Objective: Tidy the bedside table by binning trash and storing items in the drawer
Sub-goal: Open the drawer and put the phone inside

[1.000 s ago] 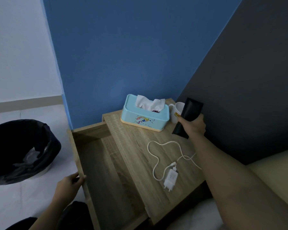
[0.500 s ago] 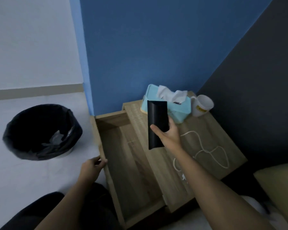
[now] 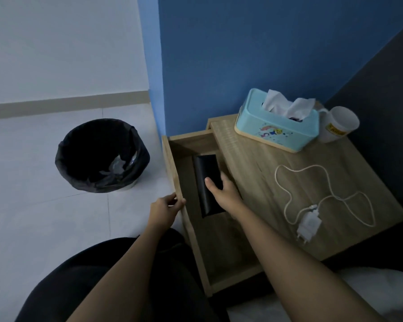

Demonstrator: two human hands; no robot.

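The wooden drawer [image 3: 197,249] of the bedside table [image 3: 261,182] stands pulled out to the left. A long black case [image 3: 206,180] lies flat on the drawer floor near its back. My right hand [image 3: 223,190] reaches into the drawer and rests on the case with thumb and fingers around its right side. My left hand [image 3: 164,210] grips the drawer's front edge. On the tabletop lie a white charger with its looped cable [image 3: 310,223], a light blue tissue box [image 3: 277,126] and a white mug [image 3: 337,126].
A round bin with a black liner [image 3: 102,156] stands on the pale tiled floor to the left and holds some crumpled trash. Blue and dark walls close in behind the table. Bedding shows at the bottom right; my dark-clothed leg is below.
My right hand has carried the black case from above the tabletop down into the drawer, where it now lies flat. My left hand stays on the drawer edge.
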